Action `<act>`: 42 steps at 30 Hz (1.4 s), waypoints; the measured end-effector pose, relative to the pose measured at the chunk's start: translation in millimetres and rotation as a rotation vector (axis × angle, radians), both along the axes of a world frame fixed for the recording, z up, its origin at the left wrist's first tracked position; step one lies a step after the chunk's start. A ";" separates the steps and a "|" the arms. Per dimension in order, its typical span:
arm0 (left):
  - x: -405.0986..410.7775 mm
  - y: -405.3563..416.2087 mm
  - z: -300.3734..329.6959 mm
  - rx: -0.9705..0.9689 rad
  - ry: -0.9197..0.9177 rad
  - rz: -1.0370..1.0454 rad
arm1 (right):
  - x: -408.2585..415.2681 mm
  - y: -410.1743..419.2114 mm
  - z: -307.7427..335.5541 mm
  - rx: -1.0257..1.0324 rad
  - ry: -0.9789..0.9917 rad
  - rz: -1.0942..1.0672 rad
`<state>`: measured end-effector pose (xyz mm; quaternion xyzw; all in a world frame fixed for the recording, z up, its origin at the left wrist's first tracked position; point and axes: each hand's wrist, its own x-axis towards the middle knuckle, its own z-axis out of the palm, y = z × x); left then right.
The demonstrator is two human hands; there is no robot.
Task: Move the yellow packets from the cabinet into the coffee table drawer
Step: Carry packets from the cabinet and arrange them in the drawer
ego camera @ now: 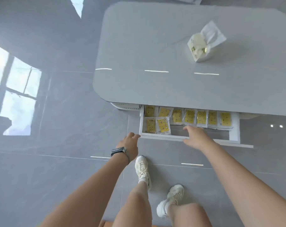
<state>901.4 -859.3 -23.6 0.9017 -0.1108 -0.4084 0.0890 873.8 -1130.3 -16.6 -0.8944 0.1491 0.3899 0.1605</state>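
The white coffee table drawer (232,136) stands pulled out below the grey coffee table (155,46). Several yellow packets (189,116) lie flat inside, a row along the back and two more (157,125) at the front left. My right hand (196,135) reaches over the drawer's front edge, fingers extended above the bare drawer floor, holding nothing. My left hand (130,144), with a watch on the wrist, hovers just left of the drawer's front left corner, fingers relaxed and empty. The cabinet is out of view.
A pale tissue pack (203,45) with a tissue sticking up stands on the table top at the right. My two feet in white shoes (143,171) stand on the glossy grey tile floor in front of the drawer.
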 end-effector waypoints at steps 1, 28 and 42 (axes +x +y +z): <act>3.4 9.2 22.4 -0.026 0.004 0.078 | 5.9 7.9 22.3 0.002 -0.025 0.003; -216.1 244.6 262.3 0.188 -0.159 1.069 | 29.5 322.1 262.1 0.055 -0.161 0.976; -443.2 454.9 238.8 0.171 -0.056 1.561 | -143.5 655.4 249.9 0.183 -0.164 1.444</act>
